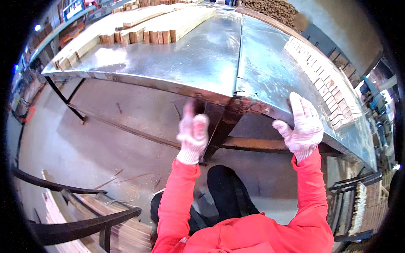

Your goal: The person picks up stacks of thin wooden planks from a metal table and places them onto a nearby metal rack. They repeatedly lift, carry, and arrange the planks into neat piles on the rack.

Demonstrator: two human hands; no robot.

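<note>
While both forearms are shown rising from below in red sleeves, the left hand is held upright before the front rim of the surface, just left of the seam. The right hand is raised farther to the right, its fingers pointed away across the rim and its thumb turned leftward. Both are covered by white gloves marked with pink.

The surface is topped with shiny grey metal, streaked with reflections, and its rim is stained rusty brown near the seam. On its right part, near the right hand, pale wood pieces are laid side by side in a long band. On its left part, well apart from the left hand, boards with browner ends are laid flat.

On the right hand, the fingers are held close to one another and the thumb is parted widely from them; whether the rim is touched cannot be told. On the left hand, the digits are extended and somewhat parted, though their tips are blurred and contact with the rim cannot be made out.
</note>
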